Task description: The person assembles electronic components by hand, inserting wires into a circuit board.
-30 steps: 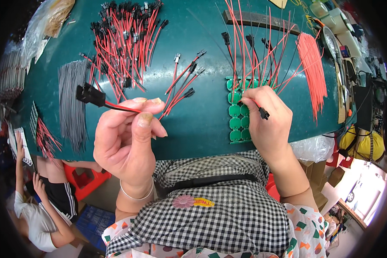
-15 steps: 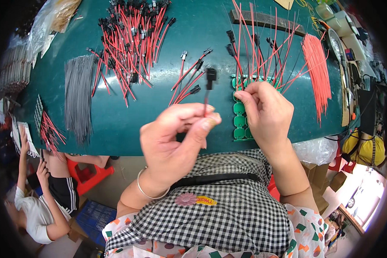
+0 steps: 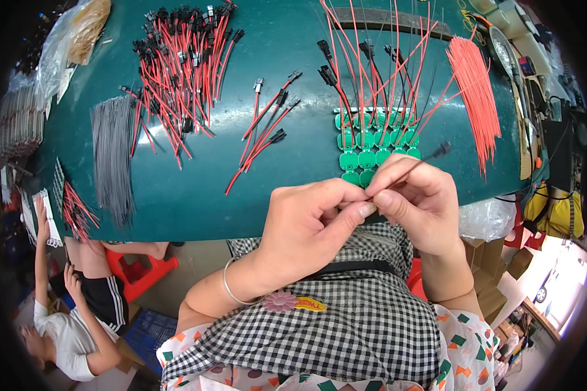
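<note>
My left hand [image 3: 316, 218] and my right hand [image 3: 421, 205] meet fingertip to fingertip near the table's front edge, both closed in a pinch. Between them is a thin wire lead; its black plug [image 3: 442, 150] sticks out past my right fingers toward the upper right. The wire's other end is hidden in the pinch. Just beyond my fingers lies a panel of green circuit boards [image 3: 349, 159], in joined rounded pieces, its near part covered by my hands. Red and black wires [image 3: 391, 91] rise from its far rows, some ending in black plugs [image 3: 328, 76].
Left of the panel lie a few loose red-black leads [image 3: 261, 143], with a big heap of them [image 3: 186, 72] beyond. Black wires [image 3: 112, 159] are bundled at left, red wires [image 3: 476, 98] at right. A dark bar [image 3: 388, 21] lies behind the panel. Another person [image 3: 72, 326] sits at lower left.
My left hand has carried the plugged lead rightward to my right hand, and the plug now points out beyond the right fingers. My right hand has come off the circuit panel toward me.
</note>
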`<action>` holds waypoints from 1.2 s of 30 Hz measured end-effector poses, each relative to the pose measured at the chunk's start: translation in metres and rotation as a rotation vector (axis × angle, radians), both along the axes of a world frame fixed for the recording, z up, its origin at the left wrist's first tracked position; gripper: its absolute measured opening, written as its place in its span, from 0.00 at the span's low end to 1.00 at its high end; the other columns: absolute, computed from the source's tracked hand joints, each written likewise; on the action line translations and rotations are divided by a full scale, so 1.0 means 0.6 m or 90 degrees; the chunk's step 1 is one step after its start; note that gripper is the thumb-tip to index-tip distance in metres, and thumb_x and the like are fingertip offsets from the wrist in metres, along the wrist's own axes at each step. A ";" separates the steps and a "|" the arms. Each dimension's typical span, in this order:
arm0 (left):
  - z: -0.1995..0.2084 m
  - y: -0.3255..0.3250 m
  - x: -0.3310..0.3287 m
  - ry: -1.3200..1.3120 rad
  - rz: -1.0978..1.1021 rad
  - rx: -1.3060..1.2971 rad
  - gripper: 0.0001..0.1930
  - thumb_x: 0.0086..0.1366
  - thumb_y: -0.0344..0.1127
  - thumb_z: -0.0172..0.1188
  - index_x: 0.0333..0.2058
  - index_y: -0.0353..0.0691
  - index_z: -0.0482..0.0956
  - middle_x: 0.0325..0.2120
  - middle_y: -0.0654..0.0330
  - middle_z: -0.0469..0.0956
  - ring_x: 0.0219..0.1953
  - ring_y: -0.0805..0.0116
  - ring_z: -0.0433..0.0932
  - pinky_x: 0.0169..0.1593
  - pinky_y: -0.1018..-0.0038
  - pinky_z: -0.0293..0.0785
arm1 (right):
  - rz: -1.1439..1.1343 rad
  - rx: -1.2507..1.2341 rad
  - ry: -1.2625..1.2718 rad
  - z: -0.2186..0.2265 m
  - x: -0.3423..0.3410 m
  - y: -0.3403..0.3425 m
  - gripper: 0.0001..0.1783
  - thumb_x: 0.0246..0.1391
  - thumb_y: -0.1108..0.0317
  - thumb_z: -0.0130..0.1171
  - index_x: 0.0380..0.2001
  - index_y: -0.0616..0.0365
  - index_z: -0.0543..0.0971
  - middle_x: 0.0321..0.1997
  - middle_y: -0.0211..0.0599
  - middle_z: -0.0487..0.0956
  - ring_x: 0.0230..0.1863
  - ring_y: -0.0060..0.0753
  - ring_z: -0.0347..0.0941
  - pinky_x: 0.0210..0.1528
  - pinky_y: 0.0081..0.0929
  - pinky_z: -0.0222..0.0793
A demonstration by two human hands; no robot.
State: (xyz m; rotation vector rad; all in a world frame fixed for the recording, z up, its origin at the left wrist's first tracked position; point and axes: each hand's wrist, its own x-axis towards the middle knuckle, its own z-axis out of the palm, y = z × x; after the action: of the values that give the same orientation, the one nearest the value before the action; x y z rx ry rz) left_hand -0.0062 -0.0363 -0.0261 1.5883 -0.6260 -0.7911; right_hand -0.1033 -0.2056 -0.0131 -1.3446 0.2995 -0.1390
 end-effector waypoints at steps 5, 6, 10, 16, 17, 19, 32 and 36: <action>0.004 0.031 0.044 -0.448 0.167 0.046 0.03 0.57 0.25 0.69 0.30 0.37 0.83 0.21 0.65 0.77 0.18 0.81 0.67 0.22 0.82 0.62 | -0.213 -0.171 0.062 -0.015 -0.002 -0.016 0.03 0.57 0.83 0.58 0.34 0.72 0.79 0.38 0.38 0.81 0.30 0.17 0.76 0.31 0.14 0.73; 0.006 0.044 0.058 -0.480 0.215 0.121 0.05 0.55 0.24 0.69 0.30 0.36 0.82 0.22 0.65 0.75 0.18 0.81 0.65 0.23 0.82 0.60 | -0.219 -0.174 0.064 -0.023 0.002 -0.018 0.03 0.57 0.83 0.58 0.34 0.72 0.79 0.38 0.38 0.81 0.30 0.17 0.76 0.31 0.14 0.73; -0.011 0.078 0.094 -0.574 0.220 0.248 0.11 0.50 0.22 0.73 0.29 0.33 0.78 0.22 0.64 0.71 0.21 0.77 0.63 0.25 0.78 0.61 | -0.160 -0.240 0.066 -0.027 0.015 -0.016 0.05 0.56 0.83 0.59 0.36 0.70 0.80 0.35 0.36 0.81 0.30 0.18 0.77 0.32 0.15 0.74; -0.017 0.072 0.083 -0.495 0.208 0.235 0.10 0.51 0.22 0.72 0.26 0.32 0.76 0.22 0.64 0.71 0.21 0.79 0.61 0.24 0.79 0.58 | -0.209 -0.323 0.083 -0.032 0.020 -0.010 0.04 0.52 0.82 0.65 0.33 0.66 0.83 0.30 0.34 0.81 0.28 0.17 0.75 0.30 0.16 0.71; -0.017 0.072 0.084 -0.493 0.210 0.233 0.10 0.51 0.22 0.72 0.26 0.32 0.76 0.22 0.64 0.71 0.21 0.79 0.61 0.24 0.79 0.58 | -0.208 -0.325 0.083 -0.031 0.021 -0.013 0.04 0.52 0.82 0.65 0.33 0.66 0.83 0.30 0.34 0.81 0.28 0.17 0.75 0.30 0.16 0.71; -0.013 0.072 0.087 -0.448 0.221 0.238 0.10 0.51 0.23 0.72 0.25 0.34 0.76 0.21 0.61 0.73 0.20 0.73 0.69 0.25 0.76 0.66 | -0.188 -0.524 -0.001 -0.028 0.024 -0.018 0.05 0.49 0.82 0.66 0.31 0.64 0.84 0.27 0.34 0.81 0.26 0.19 0.73 0.28 0.17 0.68; -0.008 0.098 0.087 -0.180 0.387 0.020 0.05 0.64 0.25 0.65 0.33 0.33 0.78 0.24 0.66 0.79 0.19 0.87 0.64 0.24 0.89 0.56 | -0.210 -0.486 0.025 -0.033 0.017 -0.015 0.04 0.48 0.81 0.67 0.29 0.64 0.84 0.26 0.35 0.80 0.25 0.20 0.72 0.27 0.17 0.67; 0.004 0.103 0.087 -0.121 0.391 -0.049 0.03 0.68 0.28 0.60 0.35 0.35 0.76 0.24 0.60 0.81 0.18 0.87 0.64 0.21 0.88 0.55 | -0.213 -0.486 0.032 -0.032 0.016 -0.015 0.04 0.48 0.82 0.67 0.30 0.64 0.84 0.26 0.35 0.80 0.25 0.20 0.73 0.27 0.18 0.67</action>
State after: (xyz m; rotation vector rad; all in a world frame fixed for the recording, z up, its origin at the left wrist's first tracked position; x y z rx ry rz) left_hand 0.0459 0.0253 -0.0234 1.6670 -0.2645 -0.1604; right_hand -0.0934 -0.2146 -0.0322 -2.0454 0.5465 -0.5394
